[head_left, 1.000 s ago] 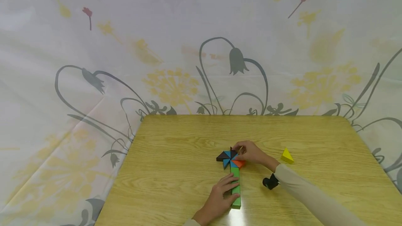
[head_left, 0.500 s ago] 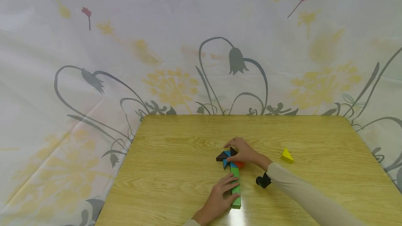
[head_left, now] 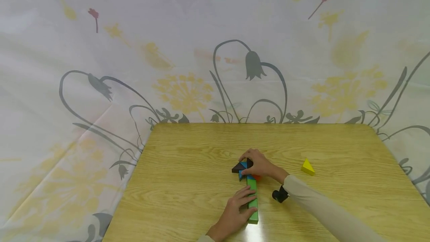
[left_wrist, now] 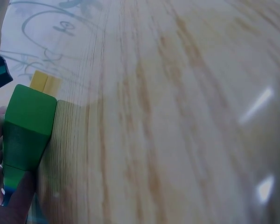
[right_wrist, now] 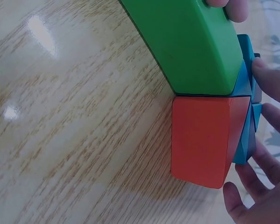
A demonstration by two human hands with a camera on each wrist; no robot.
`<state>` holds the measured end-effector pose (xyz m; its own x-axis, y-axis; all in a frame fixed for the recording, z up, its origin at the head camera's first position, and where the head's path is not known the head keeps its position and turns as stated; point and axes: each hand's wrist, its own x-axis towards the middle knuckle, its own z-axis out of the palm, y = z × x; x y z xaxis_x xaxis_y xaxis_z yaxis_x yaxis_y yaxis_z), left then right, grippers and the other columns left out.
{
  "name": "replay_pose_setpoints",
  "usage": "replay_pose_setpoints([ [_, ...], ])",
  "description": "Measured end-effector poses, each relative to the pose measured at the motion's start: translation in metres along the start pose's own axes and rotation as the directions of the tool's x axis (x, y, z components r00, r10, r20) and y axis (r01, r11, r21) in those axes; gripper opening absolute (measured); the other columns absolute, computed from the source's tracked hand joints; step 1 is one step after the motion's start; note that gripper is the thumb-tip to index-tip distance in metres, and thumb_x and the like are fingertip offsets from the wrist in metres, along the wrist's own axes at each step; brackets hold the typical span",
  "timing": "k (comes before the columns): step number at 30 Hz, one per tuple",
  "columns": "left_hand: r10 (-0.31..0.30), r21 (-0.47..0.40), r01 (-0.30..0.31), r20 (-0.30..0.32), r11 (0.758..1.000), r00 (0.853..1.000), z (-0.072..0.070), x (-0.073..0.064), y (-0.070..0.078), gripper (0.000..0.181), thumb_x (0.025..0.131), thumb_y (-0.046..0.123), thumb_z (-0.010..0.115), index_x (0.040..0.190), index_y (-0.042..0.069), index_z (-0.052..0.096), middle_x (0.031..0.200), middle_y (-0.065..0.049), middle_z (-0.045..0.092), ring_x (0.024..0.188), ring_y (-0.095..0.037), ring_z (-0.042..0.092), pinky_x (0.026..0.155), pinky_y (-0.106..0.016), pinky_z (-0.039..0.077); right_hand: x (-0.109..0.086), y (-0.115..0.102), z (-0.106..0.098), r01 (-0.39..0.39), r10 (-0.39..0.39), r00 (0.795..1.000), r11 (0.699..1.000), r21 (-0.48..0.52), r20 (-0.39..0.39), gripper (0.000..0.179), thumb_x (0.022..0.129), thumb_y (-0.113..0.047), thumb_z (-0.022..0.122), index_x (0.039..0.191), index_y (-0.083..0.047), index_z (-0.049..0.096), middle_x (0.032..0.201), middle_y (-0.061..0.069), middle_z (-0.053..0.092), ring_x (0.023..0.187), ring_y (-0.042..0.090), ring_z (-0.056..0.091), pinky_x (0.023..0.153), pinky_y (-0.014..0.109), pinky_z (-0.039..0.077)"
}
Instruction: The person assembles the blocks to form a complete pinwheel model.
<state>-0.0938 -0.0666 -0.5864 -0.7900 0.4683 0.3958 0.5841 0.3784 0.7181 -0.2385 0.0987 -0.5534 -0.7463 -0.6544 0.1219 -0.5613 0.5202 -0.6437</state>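
Note:
A row of green blocks [head_left: 252, 217] lies on the table, pointing away from me. My left hand [head_left: 231, 210] holds this row, fingers laid over it on one side and thumb on the other. At its far end, several triangular blocks fan out like a pinwheel: a black triangle [head_left: 237, 167], blue triangles [head_left: 240, 175] and an orange-red triangle [right_wrist: 201, 140]. My right hand [head_left: 260, 164] arches over the fan and holds its pieces together, thumb at the near left and fingers round the far side. The hand hides much of the fan in the head view.
A yellow triangular block [head_left: 307, 167] stands apart to the right on the wooden table [head_left: 188, 197]. A black wrist camera [head_left: 280, 195] hangs under the right sleeve. A flower-printed curtain [head_left: 188, 47] rises behind the table's far edge.
My right hand has shifted left over the fan, from its right side to spanning it, and stays there for the last half second. My left hand keeps its place on the green blocks.

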Motion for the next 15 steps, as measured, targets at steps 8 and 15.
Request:
replay_pose_setpoints([
  [8,-0.003,-0.001,0.003,0.001,1.0,1.0,-0.0005,-0.0001,0.0006,0.035,0.091,0.018,0.064,0.12,0.0,0.063,0.13,-0.009,0.057,0.13,-0.028,0.042,0.104,-0.039,0.04,-0.0015,-0.0066,-0.0026,-0.021,0.02,1.0,1.0,0.022,0.006,0.036,0.08,-0.029,0.077,0.108,-0.009,0.065,0.111,0.011,0.054,0.102,0.034,0.046,0.086,0.06,0.037],
  [15,-0.005,-0.004,0.005,-0.003,1.0,1.0,0.0006,-0.0004,-0.0006,0.035,0.091,0.018,0.064,0.12,0.0,0.063,0.13,-0.008,0.057,0.13,-0.027,0.042,0.104,-0.038,0.04,-0.0012,-0.005,-0.0042,-0.019,0.018,1.0,0.998,0.052,0.016,0.033,0.084,-0.029,0.073,0.108,-0.009,0.064,0.11,0.01,0.054,0.102,0.034,0.047,0.084,0.054,0.041],
])
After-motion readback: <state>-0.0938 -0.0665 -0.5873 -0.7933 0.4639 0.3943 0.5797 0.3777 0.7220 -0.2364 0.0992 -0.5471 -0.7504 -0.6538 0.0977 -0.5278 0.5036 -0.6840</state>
